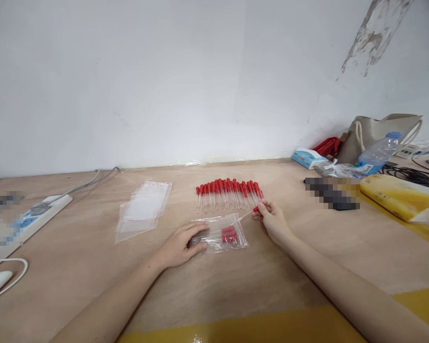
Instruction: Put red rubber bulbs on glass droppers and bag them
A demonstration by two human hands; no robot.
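Note:
My left hand (pixel 180 245) rests on the wooden table and pinches the left end of a small clear plastic bag (pixel 214 234) that lies flat with a few red-bulb droppers inside. My right hand (pixel 271 219) holds one dropper (pixel 249 213) by its red bulb, with the glass tip pointing toward the bag's upper right edge. Just behind both hands, a row of several red-bulb glass droppers (pixel 229 193) lies side by side on the table.
A stack of empty clear bags (pixel 143 209) lies to the left. A white power strip (pixel 39 214) and cable are at far left. At the right stand a water bottle (pixel 379 153), a beige bag (pixel 382 131), a tissue pack (pixel 308 157) and a yellow package (pixel 396 196).

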